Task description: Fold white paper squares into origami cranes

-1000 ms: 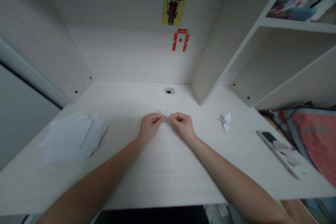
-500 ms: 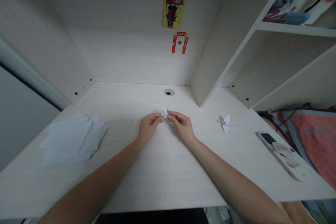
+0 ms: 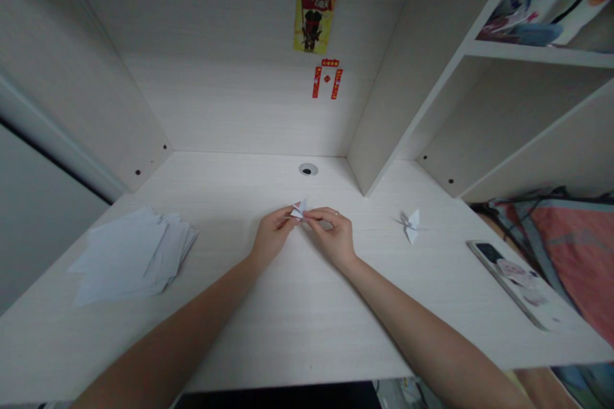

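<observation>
Between my two hands is a small piece of folded white paper (image 3: 300, 208) with pointed flaps, held just above the desk. My left hand (image 3: 273, 228) pinches its left side, fingers closed. On the right side, the thumb and forefinger of my right hand (image 3: 332, 230) grip it too. My fingertips cover part of the folds. A finished-looking paper crane (image 3: 411, 226) rests on the desk to the right of my right hand. Over to the left lies a loose pile of white paper sheets (image 3: 127, 255).
A phone in a decorated case (image 3: 513, 284) lies at the desk's right side, near a red and grey bag (image 3: 561, 249). Behind my hands is a round cable hole (image 3: 308, 169). An upright panel (image 3: 378, 140) stands at the back right, beside shelves.
The folded paper has turned in my fingers, and its flaps now spread apart more visibly. My right hand has shifted slightly left, closer to my left fingertips.
</observation>
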Available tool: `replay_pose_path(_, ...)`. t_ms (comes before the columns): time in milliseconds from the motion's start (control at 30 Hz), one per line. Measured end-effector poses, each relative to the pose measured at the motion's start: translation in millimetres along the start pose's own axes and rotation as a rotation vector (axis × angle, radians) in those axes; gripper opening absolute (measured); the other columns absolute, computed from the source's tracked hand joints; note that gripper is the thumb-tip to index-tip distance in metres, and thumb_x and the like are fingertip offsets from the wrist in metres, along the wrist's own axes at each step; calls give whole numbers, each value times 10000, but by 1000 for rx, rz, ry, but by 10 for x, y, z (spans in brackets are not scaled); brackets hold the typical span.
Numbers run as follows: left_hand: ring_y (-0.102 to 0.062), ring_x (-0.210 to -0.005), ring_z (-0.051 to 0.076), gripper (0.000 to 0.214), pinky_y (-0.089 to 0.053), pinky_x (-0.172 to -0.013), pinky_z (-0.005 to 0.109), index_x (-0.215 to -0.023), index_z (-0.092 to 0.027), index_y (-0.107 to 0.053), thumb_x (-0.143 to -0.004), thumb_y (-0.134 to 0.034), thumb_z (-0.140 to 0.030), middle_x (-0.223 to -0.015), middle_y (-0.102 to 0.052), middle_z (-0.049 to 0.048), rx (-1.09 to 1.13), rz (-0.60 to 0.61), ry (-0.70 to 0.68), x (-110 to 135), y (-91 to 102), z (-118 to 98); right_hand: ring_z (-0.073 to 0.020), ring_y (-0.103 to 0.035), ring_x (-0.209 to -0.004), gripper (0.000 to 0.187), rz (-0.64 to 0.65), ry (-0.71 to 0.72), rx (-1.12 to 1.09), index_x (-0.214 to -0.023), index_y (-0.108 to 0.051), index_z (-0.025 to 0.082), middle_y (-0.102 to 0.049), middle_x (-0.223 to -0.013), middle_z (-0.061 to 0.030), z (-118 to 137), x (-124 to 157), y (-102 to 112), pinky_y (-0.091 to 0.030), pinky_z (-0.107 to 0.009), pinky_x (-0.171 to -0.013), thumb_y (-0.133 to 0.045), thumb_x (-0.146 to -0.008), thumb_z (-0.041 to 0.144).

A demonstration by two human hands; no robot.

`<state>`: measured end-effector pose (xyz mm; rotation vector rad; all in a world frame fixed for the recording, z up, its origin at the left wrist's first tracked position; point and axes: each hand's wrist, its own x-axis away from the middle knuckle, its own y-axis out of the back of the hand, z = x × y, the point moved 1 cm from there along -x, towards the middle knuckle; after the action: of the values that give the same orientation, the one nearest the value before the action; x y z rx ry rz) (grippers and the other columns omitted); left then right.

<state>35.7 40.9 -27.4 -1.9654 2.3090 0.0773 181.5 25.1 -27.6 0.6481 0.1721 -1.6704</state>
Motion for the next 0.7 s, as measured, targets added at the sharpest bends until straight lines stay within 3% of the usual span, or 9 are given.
replay_pose_path(233, -638, -793, 164, 461, -490, -697, 259, -1138, -178, -598, -713, -633, -353, -984, -693, 61, -47, -1, 40, 6, 28, -10, -190, -620, -804, 163, 40, -14, 44, -810, -700, 254, -690, -842, -41, 54, -14, 2, -487, -325, -734, -553, -812, 324)
replay_pose_path(500, -624, -908, 200, 308, -494, -773, 295, -994, -198, -676, -774, -568, -385, -1028, -680, 74, -201, -64, -95, 64, 29, 14, -185, -605, -756, 152, 8, -29, 105, -781, -687, 241, -683, -792, -33, 52, -20, 13, -468, -312, -710, -600, -775, 366)
replay_pose_path(633, -629, -840, 179, 343, -483, -763, 281, -961, -195, -685, -855, -431, -399, -944, -695, 57, -250, -60, -138, 100, 33, -57, -179, -598, -718, 185, -22, -64, 123, -735, -673, 229, -680, -758, -26, 41, -29, 22, -462, -309, -697, -592, -770, 391)
replay_pose_path(700, -625, -789, 173, 334, -480, -729, 266, -885, -193, -699, -848, -444, -405, -860, -698, 47, -302, -79, -147, 98, 35, -64, -176, -598, -720, 183, -34, -69, 104, -777, -670, 225, -681, -779, -27, 39, -33, 21, -465, -307, -702, -587, -773, 388)
